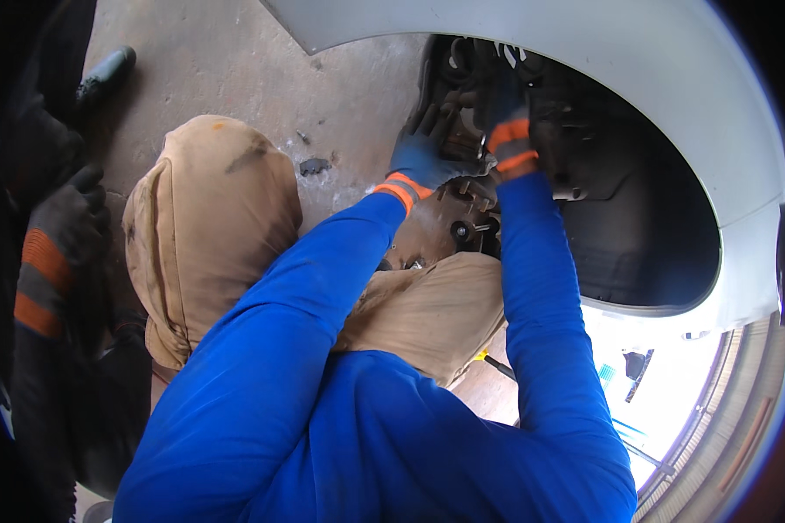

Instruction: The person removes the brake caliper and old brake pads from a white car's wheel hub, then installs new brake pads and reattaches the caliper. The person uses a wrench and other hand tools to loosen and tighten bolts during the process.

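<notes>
Wheel well (654, 227): two gloved hands (423, 157).

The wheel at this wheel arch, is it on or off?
Off. The wheel arch is open, with no tyre in it, and the bare hub shows. The left hand and right hand reach into it.

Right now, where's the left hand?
In the head view, the gloved left hand is upper centre, resting on the brake hub inside the wheel arch, just left of the right hand.
</notes>
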### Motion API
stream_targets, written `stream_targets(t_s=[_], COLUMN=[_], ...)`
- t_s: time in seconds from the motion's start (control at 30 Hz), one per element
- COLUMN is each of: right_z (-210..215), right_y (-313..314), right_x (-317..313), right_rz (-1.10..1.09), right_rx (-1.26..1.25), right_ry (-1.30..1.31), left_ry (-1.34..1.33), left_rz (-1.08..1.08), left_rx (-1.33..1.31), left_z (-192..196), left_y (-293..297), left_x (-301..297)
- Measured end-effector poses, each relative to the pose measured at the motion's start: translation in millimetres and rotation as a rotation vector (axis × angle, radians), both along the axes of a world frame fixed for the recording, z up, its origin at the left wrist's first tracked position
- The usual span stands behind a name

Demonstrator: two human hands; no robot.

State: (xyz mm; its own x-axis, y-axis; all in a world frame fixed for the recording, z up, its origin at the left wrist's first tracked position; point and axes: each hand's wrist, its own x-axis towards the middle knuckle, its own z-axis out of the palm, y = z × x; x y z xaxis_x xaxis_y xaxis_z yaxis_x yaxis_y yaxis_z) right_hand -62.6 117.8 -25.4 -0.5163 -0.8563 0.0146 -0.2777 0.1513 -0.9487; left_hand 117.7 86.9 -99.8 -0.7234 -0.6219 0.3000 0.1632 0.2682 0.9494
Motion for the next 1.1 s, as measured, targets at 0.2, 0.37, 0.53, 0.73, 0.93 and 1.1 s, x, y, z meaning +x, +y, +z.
stream_targets(t_s=[0.2, 0.37, 0.53, 0.73, 0.93, 1.1], right_z=[25, 82, 80, 81, 81, 48], right_y=[-12, -18, -11, -10, -18, 36], right_x=[25, 82, 80, 95, 140, 115], right_rz=[-0.090, 0.137, 0.127, -0.178, -0.529, -0.145], right_rx=[0.165, 0.180, 0.318, 0.001, -0.048, -0.308], right_ry=[0.136, 0.253, 0.634, -0.270, 0.139, -0.146], left_ry=[0.054, 0.046, 0.089, 0.136, 0.078, -0.012], left_rz=[0.009, -0.006, 0.054, 0.114, 0.158, 0.174], left_rx=[-0.102, -0.127, -0.076, -0.004, 0.024, 0.001], left_z=[-22, -44, -37, -29, -38, -44], left_y=[3, 9, 8, 3, 3, 10], left_x=[-7, -8, -5, 5, 0, 14])
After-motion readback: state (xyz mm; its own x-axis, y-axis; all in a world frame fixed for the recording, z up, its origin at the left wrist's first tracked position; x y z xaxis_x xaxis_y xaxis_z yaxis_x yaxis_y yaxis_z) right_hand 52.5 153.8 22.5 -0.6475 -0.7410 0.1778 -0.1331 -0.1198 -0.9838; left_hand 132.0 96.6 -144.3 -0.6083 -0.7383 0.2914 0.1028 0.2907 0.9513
